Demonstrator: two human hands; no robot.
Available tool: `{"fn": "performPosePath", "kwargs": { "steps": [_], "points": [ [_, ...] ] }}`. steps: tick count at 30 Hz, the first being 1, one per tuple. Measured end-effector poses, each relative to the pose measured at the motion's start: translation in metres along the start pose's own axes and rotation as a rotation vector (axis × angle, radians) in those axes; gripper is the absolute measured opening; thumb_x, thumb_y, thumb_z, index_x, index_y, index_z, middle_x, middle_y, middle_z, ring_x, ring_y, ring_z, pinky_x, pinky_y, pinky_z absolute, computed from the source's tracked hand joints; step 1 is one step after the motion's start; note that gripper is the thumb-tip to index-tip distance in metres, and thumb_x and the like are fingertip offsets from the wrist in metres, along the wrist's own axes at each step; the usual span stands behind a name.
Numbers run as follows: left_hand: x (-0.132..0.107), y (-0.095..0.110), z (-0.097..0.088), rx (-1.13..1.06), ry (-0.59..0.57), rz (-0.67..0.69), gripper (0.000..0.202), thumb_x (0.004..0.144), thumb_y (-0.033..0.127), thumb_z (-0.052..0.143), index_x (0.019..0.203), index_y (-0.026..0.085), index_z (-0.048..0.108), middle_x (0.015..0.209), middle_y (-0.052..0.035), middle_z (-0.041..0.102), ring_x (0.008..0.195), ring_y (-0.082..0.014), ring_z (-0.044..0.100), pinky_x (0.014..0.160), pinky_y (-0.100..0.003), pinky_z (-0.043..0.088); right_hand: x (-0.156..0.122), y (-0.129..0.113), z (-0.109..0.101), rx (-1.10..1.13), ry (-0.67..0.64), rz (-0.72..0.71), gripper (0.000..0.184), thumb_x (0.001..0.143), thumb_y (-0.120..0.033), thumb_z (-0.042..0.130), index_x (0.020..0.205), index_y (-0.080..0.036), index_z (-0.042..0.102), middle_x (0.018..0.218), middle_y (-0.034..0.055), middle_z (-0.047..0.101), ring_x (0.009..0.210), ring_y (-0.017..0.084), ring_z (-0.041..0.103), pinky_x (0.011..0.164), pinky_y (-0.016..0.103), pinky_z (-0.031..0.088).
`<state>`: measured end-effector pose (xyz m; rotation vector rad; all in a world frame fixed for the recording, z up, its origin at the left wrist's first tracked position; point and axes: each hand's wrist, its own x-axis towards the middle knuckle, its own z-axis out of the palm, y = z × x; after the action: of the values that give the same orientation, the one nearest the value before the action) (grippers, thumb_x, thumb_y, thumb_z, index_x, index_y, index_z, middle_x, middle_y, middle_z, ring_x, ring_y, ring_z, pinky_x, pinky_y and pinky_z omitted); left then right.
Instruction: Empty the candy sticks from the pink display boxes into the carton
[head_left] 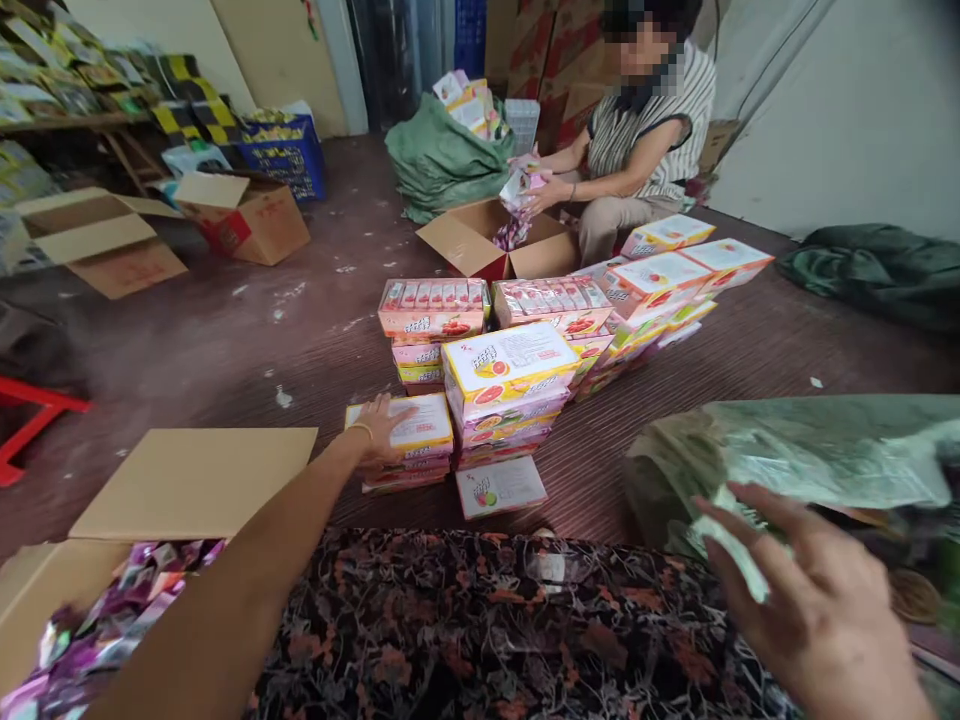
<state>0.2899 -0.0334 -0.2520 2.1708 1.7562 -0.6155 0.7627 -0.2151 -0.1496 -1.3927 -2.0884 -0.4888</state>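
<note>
My left hand (384, 428) lies flat, fingers spread, on the top of a white and yellow fruit-printed carton (424, 425) that caps a short stack. Beside that stack stands a taller pile, topped by a similar carton (514, 358) with a grapefruit picture. A single pinkish carton (501, 487) lies on the floor in front of it. At the lower right, my right hand (810, 590) has a pale green fold between thumb and fingers, at the edge of a translucent green sack (787, 450). The sack's contents are mostly hidden.
An open cardboard box (195, 480) with shiny purple packets (127, 620) stands at my left. Farther back, a co-worker (637, 150) handles packets over another open box (465, 240). More stacked cartons (660, 280), a full green sack (450, 160) and a blue crate (289, 160) stand around.
</note>
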Motion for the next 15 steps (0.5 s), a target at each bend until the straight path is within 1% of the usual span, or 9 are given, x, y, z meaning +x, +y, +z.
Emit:
{"fn": "performPosePath", "kwargs": {
  "steps": [2,4,6,8,10,12,13,15],
  "points": [
    [0.018,-0.004,0.006,0.009,-0.005,0.018,0.122,0.055,0.049,0.086,0.158,0.026,0.026,0.164,-0.0243,0.012,0.150,-0.0490,0.008,0.119,-0.057,0.011,-0.005,-0.021,0.013,0.025,-0.068,-0.094,0.025,0.098,-0.030,0.051,0.117,-0.021,0.064,0.120,0.0174,0.065,0.103,0.032,0.065,0.077,0.044,0.049],
    [0.027,-0.005,0.010,0.032,0.020,0.036,0.121,0.056,0.051,0.084,0.159,0.027,0.025,0.162,-0.0248,0.019,0.148,-0.0490,0.017,0.117,-0.056,0.014,-0.008,-0.037,0.024,0.078,-0.107,-0.113,0.025,0.099,-0.029,0.048,0.118,-0.019,0.062,0.122,0.0162,0.063,0.106,0.029,0.064,0.079,0.041,0.051],
    [0.027,-0.005,0.011,0.063,0.062,0.040,0.120,0.056,0.056,0.082,0.158,0.028,0.026,0.155,-0.0245,0.031,0.142,-0.0476,0.029,0.115,-0.054,0.019,-0.010,-0.050,0.033,0.129,-0.132,-0.091,0.025,0.100,-0.029,0.046,0.116,-0.019,0.062,0.122,0.0150,0.063,0.104,0.026,0.065,0.081,0.039,0.053],
    [0.020,-0.007,0.007,0.043,0.099,0.002,0.117,0.056,0.060,0.080,0.157,0.029,0.030,0.145,-0.0222,0.043,0.133,-0.0450,0.040,0.111,-0.053,0.025,-0.008,-0.065,0.040,0.195,-0.145,-0.065,0.024,0.101,-0.028,0.045,0.115,-0.019,0.062,0.121,0.0140,0.063,0.102,0.024,0.065,0.081,0.038,0.054],
    [0.005,-0.014,-0.002,-0.060,0.140,-0.100,0.112,0.058,0.060,0.079,0.156,0.030,0.034,0.137,-0.0195,0.050,0.128,-0.0437,0.044,0.108,-0.054,0.031,-0.005,-0.082,0.045,0.286,-0.143,-0.050,0.023,0.100,-0.025,0.047,0.116,-0.020,0.063,0.120,0.0129,0.064,0.103,0.022,0.065,0.081,0.036,0.055],
    [-0.019,-0.024,-0.018,-0.270,0.208,-0.198,0.108,0.058,0.055,0.078,0.154,0.028,0.037,0.135,-0.0172,0.053,0.126,-0.0432,0.046,0.104,-0.054,0.037,-0.001,-0.101,0.051,0.414,-0.127,-0.019,0.023,0.098,-0.021,0.050,0.115,-0.021,0.065,0.119,0.0112,0.065,0.105,0.021,0.065,0.083,0.035,0.056],
    [-0.035,-0.029,-0.027,-0.441,0.246,-0.214,0.108,0.058,0.052,0.077,0.154,0.026,0.036,0.135,-0.0161,0.054,0.125,-0.0421,0.049,0.102,-0.053,0.040,0.003,-0.111,0.055,0.499,-0.121,0.014,0.023,0.097,-0.021,0.051,0.115,-0.023,0.066,0.118,0.0101,0.067,0.105,0.021,0.065,0.085,0.035,0.056],
    [-0.073,-0.035,-0.047,-0.894,0.305,-0.169,0.110,0.059,0.049,0.075,0.156,0.023,0.030,0.135,-0.0141,0.057,0.118,-0.0373,0.056,0.097,-0.049,0.048,0.014,-0.133,0.066,0.729,-0.162,0.140,0.022,0.097,-0.026,0.053,0.113,-0.026,0.069,0.117,0.0085,0.068,0.107,0.021,0.065,0.090,0.037,0.056]
  ]
}}
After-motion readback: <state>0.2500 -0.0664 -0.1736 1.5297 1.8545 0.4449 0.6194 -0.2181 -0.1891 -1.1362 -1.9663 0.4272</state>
